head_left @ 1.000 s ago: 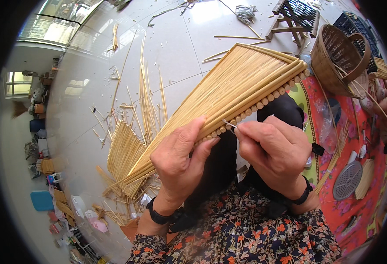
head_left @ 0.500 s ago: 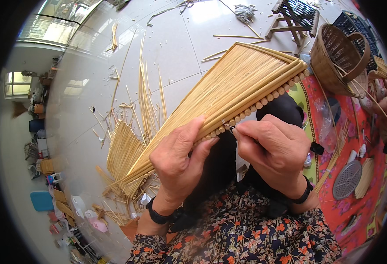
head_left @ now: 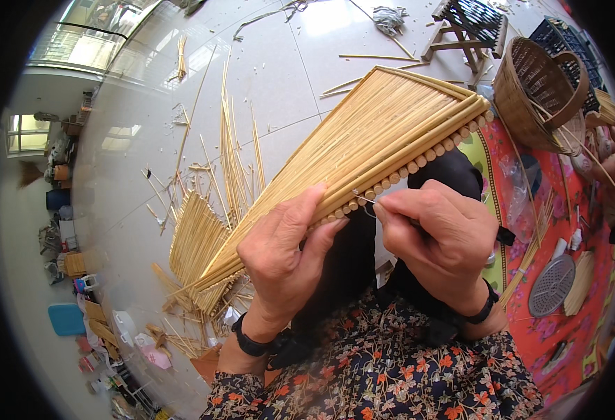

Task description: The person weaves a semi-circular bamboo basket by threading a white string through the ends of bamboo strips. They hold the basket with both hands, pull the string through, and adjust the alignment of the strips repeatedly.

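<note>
Bamboo is what the fan-shaped panel [head_left: 363, 154] is made of: thin pale slats lying side by side, fanning wide at the upper right and narrowing toward the lower left, with a row of round stick ends running along its near edge. The panel is resting across the person's lap, above the white tiled floor [head_left: 265, 63]. The left hand [head_left: 286, 255] is gripping the panel's near edge at about its middle, thumb lying on top of the slats and the other fingers curling underneath, so the hand is closing firmly on the panel. The right hand [head_left: 437, 241] is sitting just beside it to the right, thumb and forefinger pinching shut on a thin needle-like tool [head_left: 365, 199] whose tip is touching the row of stick ends; a dark handle end is poking out behind the hand.

Loose bamboo strips [head_left: 234, 157] and a bundled sheaf of slats [head_left: 195, 241] are lying on the floor beyond the panel's narrow end. A woven basket [head_left: 535, 94] with a handle is standing at the upper right, near a small wooden stool [head_left: 465, 24]. A red patterned mat [head_left: 566, 329] is spreading along the right side, carrying a round grey grille [head_left: 551, 285].
</note>
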Available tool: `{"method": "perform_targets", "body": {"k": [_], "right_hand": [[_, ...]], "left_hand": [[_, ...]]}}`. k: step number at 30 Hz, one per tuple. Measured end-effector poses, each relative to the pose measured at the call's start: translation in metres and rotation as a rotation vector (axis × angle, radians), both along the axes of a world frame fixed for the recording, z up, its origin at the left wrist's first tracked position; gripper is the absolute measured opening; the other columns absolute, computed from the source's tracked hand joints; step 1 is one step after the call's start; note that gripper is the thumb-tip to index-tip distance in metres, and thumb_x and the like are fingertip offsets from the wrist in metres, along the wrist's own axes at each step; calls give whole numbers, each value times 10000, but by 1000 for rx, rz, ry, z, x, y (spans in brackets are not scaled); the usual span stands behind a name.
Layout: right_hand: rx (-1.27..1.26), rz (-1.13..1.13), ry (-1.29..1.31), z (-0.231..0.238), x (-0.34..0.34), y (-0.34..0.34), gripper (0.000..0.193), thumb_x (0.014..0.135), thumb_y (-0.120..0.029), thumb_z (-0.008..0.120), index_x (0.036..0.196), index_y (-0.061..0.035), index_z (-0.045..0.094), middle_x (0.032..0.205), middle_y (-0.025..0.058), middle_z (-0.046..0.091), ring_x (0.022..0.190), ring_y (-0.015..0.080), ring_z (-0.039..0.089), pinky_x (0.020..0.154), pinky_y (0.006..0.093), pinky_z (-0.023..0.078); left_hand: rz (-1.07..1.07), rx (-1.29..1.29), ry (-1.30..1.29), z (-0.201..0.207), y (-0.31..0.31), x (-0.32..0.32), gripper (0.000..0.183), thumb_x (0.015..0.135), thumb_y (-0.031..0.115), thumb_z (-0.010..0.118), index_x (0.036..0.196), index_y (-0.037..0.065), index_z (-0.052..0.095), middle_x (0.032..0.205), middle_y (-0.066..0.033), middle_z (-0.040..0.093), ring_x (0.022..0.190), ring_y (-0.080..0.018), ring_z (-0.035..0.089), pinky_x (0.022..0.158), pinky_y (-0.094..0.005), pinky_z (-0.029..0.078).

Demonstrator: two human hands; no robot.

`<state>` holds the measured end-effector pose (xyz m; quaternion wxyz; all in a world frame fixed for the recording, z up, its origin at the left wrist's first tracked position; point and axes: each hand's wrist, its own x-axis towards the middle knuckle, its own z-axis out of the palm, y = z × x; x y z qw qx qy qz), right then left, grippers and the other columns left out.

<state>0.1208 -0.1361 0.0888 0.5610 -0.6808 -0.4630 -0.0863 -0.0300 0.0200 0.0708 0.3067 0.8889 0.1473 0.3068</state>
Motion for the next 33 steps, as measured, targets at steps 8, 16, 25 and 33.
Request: {"method": "perform_targets", "body": {"k": [8,16,25,33], "right_hand": [[-7,-57,-41,-4,0,4,243,787,93,829,975,-31,735,710,78,606,571,246,627,518,353,491],[11,-94,-22,-3,-2,2,262,792,116,814,991,-25,718,756,93,644,637,269,669,569,355,529],[-39,-118,28,-2,-2,-4,234,801,97,818,979,-27,732,785,102,674,663,261,691,590,351,543],[-55,-62,73,7,4,-13,205,802,85,832,960,-15,748,793,103,716,656,250,704,599,329,547]], "left_hand": [[0,-2,50,6,-1,0,519,823,62,945,1311,3,775,1039,-190,809,839,-308,780,741,-383,616],[-56,86,25,5,2,1,525,813,78,951,1304,15,776,1073,-185,815,866,-320,785,750,-395,617],[-93,154,40,6,5,4,543,793,72,953,1305,24,780,1079,-180,817,875,-331,787,750,-397,619],[-67,93,50,6,4,1,531,795,68,952,1297,26,783,1056,-180,813,870,-333,787,752,-399,623]]}}
